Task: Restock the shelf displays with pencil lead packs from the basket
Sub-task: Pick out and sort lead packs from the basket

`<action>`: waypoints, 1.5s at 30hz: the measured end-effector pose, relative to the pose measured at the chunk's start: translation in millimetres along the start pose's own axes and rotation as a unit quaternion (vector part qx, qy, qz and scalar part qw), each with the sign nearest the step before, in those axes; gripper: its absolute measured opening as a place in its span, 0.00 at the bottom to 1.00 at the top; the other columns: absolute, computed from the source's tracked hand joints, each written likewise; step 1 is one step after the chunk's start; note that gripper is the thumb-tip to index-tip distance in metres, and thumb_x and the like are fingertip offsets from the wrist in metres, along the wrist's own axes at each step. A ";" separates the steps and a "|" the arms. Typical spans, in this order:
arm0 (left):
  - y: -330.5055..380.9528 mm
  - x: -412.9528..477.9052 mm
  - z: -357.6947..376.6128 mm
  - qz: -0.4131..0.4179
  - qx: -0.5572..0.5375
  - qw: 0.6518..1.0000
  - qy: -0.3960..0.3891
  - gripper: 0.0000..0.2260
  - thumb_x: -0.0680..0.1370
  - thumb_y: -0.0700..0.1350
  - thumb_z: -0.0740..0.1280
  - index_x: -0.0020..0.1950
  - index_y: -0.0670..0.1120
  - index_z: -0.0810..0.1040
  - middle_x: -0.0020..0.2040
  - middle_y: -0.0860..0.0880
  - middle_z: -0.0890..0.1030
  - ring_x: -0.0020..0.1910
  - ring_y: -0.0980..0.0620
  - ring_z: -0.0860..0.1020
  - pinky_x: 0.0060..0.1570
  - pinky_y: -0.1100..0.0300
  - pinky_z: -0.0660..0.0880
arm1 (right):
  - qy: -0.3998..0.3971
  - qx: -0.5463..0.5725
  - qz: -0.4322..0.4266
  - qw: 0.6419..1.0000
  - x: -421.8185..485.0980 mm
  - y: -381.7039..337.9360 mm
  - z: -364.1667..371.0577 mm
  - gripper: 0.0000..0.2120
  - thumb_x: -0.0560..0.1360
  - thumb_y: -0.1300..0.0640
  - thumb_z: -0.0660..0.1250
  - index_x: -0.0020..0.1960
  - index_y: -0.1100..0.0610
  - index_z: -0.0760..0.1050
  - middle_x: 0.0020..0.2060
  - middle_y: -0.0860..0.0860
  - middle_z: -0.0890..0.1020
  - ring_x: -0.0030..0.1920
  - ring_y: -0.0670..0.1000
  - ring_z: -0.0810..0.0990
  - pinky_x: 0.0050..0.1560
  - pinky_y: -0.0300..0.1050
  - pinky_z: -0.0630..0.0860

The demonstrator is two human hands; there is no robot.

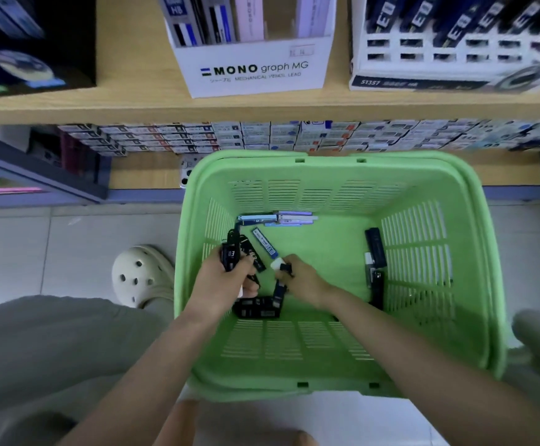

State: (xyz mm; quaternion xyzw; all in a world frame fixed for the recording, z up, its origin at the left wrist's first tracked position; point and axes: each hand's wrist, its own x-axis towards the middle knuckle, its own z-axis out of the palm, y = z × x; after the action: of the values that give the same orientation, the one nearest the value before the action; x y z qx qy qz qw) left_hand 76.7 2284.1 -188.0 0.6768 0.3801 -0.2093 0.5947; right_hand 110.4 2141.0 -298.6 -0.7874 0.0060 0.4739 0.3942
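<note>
Fingers of the left hand (220,280) curl tightly around a small bundle of black packs (231,254), which stand upright out of the top of the fist, with white lettering on the front one. The right hand (302,281) pinches a small pack (279,264) with a white end between thumb and fingertips, just beside the left hand's bundle.

Both hands are down inside the green basket (326,164), which sits on the pale tiled floor (79,246) in front of the shelving. More lead packs lie loose on the basket's bottom:
- a blue pack (264,242) lies at a slant just beyond the two hands
- a few light blue and lilac packs (278,218) lie against the far wall
- several black packs lie along the right wall (376,251)
- another black cluster (257,308) lies beneath the wrists

Above, on the wooden shelf (127,106), stands a white display box (255,70) printed "MONO graph MG", with packs upright in some of its slots. To its right is a white slotted display (448,48) holding dark packs. Rows of small boxes (262,136) line the lower shelf behind the basket. A cream clog (140,275) rests on the floor left of the basket.
</note>
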 end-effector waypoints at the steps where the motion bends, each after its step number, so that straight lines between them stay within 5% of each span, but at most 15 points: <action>1: -1.1 -3.4 0.4 -0.008 -0.016 1.000 0.000 0.02 0.80 0.39 0.62 0.48 0.44 0.73 0.43 0.45 0.80 0.37 0.50 0.80 0.34 0.64 0.80 | 0.017 0.022 -0.007 1.000 -5.9 -7.0 -4.8 0.15 0.81 0.58 0.58 0.64 0.64 0.65 0.51 0.59 0.77 0.40 0.49 0.73 0.31 0.35 0.68; 5: -1.6 -15.7 1.2 -0.012 -0.013 1.000 -0.007 0.06 0.80 0.39 0.63 0.45 0.48 0.72 0.47 0.46 0.80 0.43 0.52 0.80 0.44 0.59 0.79 | 0.046 0.096 -0.053 0.993 -31.5 -39.5 -25.5 0.12 0.80 0.55 0.59 0.60 0.61 0.68 0.45 0.52 0.76 0.37 0.45 0.75 0.35 0.36 0.70; 8: 10.7 -28.8 6.3 0.018 0.005 0.999 -0.030 0.04 0.80 0.41 0.62 0.46 0.47 0.73 0.44 0.49 0.80 0.38 0.58 0.77 0.34 0.72 0.76 | 0.047 0.129 -0.090 0.986 -55.4 -63.3 -40.5 0.05 0.80 0.55 0.60 0.50 0.58 0.69 0.38 0.52 0.76 0.34 0.46 0.74 0.37 0.39 0.70; 10: 20.5 -38.9 11.0 0.024 -0.018 0.997 -0.068 0.02 0.80 0.42 0.62 0.50 0.47 0.74 0.46 0.47 0.81 0.36 0.55 0.80 0.35 0.69 0.78 | 0.054 0.135 -0.114 0.983 -72.9 -77.3 -47.7 0.05 0.79 0.56 0.61 0.49 0.57 0.69 0.39 0.53 0.77 0.35 0.48 0.73 0.38 0.39 0.70; 12: 32.1 -50.8 15.1 0.032 -0.038 0.994 -0.099 0.06 0.79 0.41 0.65 0.55 0.44 0.74 0.47 0.44 0.82 0.35 0.52 0.82 0.35 0.60 0.80 | 0.065 0.146 -0.140 0.977 -91.1 -90.2 -53.7 0.05 0.79 0.55 0.62 0.51 0.57 0.70 0.44 0.54 0.77 0.37 0.49 0.74 0.38 0.39 0.70; 17: 59.8 -81.3 21.1 0.082 -0.069 0.990 -0.093 0.02 0.76 0.39 0.68 0.48 0.44 0.77 0.37 0.47 0.80 0.28 0.55 0.79 0.30 0.62 0.78 | 0.094 0.132 -0.185 0.969 -137.1 -115.4 -75.8 0.14 0.78 0.54 0.62 0.62 0.58 0.69 0.51 0.53 0.78 0.47 0.49 0.76 0.47 0.40 0.72; 23: 86.1 -113.9 20.4 0.141 -0.099 0.981 -0.086 0.04 0.77 0.41 0.66 0.50 0.41 0.78 0.40 0.46 0.81 0.33 0.53 0.82 0.35 0.58 0.81 | 0.154 0.162 -0.212 0.951 -192.0 -127.0 -109.7 0.08 0.79 0.61 0.61 0.57 0.56 0.72 0.47 0.52 0.80 0.38 0.41 0.81 0.38 0.36 0.77; 27: 104.6 -131.7 17.4 0.159 -0.103 0.977 -0.098 0.06 0.78 0.42 0.66 0.53 0.42 0.76 0.42 0.46 0.83 0.33 0.52 0.83 0.29 0.61 0.78 | 0.200 0.109 -0.239 0.944 -222.7 -135.6 -125.2 0.06 0.76 0.61 0.67 0.49 0.51 0.76 0.44 0.48 0.84 0.41 0.42 0.83 0.44 0.35 0.78; 31: 128.4 -145.1 11.4 0.189 -0.083 0.970 -0.130 0.06 0.78 0.43 0.65 0.54 0.45 0.75 0.44 0.46 0.83 0.31 0.54 0.81 0.25 0.64 0.74 | 0.259 0.049 -0.240 0.934 -241.3 -145.9 -136.7 0.07 0.73 0.59 0.70 0.48 0.49 0.74 0.45 0.47 0.84 0.45 0.48 0.83 0.52 0.51 0.79; 34: 146.8 -147.0 4.6 0.215 -0.060 0.963 -0.152 0.06 0.78 0.43 0.65 0.55 0.46 0.75 0.46 0.45 0.83 0.31 0.54 0.81 0.24 0.64 0.72 | 0.290 0.027 -0.250 0.923 -251.6 -156.9 -145.9 0.11 0.73 0.63 0.70 0.45 0.50 0.70 0.43 0.48 0.82 0.40 0.45 0.81 0.46 0.42 0.77; 39: 177.8 -137.3 -2.6 0.253 -0.029 0.951 -0.174 0.04 0.78 0.42 0.66 0.53 0.45 0.74 0.45 0.44 0.83 0.32 0.52 0.82 0.24 0.64 0.73 | 0.397 -0.086 -0.238 0.882 -258.9 -165.3 -178.3 0.07 0.74 0.59 0.68 0.47 0.50 0.72 0.40 0.48 0.79 0.38 0.48 0.77 0.41 0.42 0.75; 43: 193.9 -128.6 -0.5 0.270 -0.029 0.944 -0.187 0.05 0.78 0.41 0.66 0.53 0.45 0.73 0.45 0.44 0.83 0.33 0.49 0.82 0.24 0.63 0.72 | 0.515 -0.154 -0.212 0.816 -260.9 -163.5 -218.1 0.02 0.77 0.56 0.64 0.48 0.53 0.71 0.38 0.44 0.77 0.39 0.45 0.76 0.42 0.37 0.72; 45: 198.5 -124.8 3.9 0.268 -0.037 0.943 -0.193 0.04 0.78 0.41 0.66 0.52 0.45 0.73 0.44 0.44 0.83 0.33 0.49 0.81 0.23 0.63 0.72 | 0.562 -0.164 -0.196 0.787 -261.0 -157.8 -240.2 0.02 0.78 0.56 0.63 0.48 0.54 0.70 0.39 0.46 0.77 0.40 0.48 0.74 0.44 0.43 0.72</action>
State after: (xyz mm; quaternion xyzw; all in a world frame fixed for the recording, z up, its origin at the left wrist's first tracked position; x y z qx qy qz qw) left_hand 151.1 2246.5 31.2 0.6782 0.0699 -0.1542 0.7151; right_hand 205.2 2004.2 52.1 -0.9516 -0.0057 -0.1455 0.2706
